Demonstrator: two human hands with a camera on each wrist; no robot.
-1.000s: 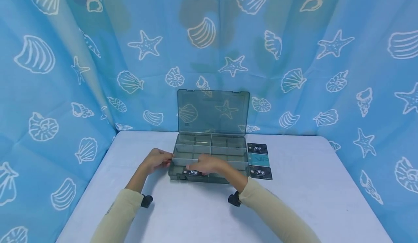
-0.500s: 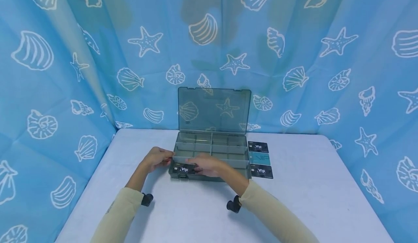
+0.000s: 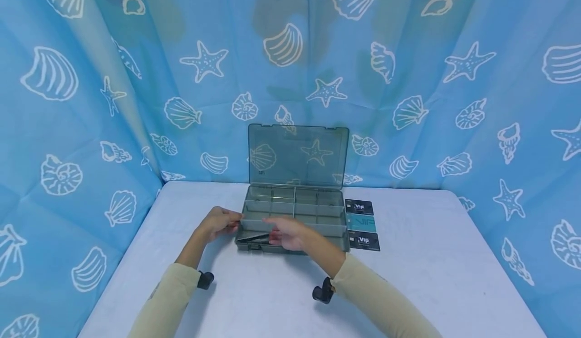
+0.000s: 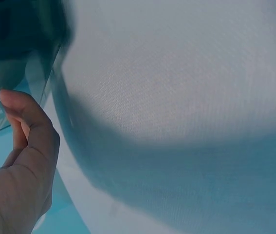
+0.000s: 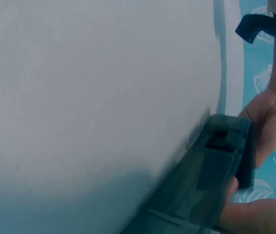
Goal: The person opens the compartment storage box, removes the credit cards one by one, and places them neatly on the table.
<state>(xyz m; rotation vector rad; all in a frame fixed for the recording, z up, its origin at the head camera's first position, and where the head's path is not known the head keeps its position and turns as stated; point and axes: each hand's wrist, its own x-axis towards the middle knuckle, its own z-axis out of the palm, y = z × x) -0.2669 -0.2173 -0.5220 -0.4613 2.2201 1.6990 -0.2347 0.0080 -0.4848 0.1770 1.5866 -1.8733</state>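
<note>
A grey see-through compartment box [image 3: 295,249] stands on the table with its lid raised at the back. My left hand [image 3: 220,222] pinches the box's left wall; the left wrist view shows thumb and finger of this hand [image 4: 28,146] on the wall's edge. In my right hand [image 3: 292,233] is a black card [image 3: 254,238], tilted nearly edge-on over the front left compartment. Fingers hide the card's right end. The right wrist view has the right hand [image 5: 254,217] low beside the box's front wall [image 5: 191,180], blurred.
Right of the box lie a black Vip card [image 3: 359,207], a teal VIP card [image 3: 360,222] and another black Vip card [image 3: 364,240] in a column. The raised lid [image 3: 297,156] stands before a blue shell-patterned curtain [image 3: 408,50]. White cloth [image 3: 254,297] covers the table.
The right hand has shifted the black card left along the front compartment, then tipped it from face-up to nearly edge-on and lower. The left hand has stayed at the box's left wall.
</note>
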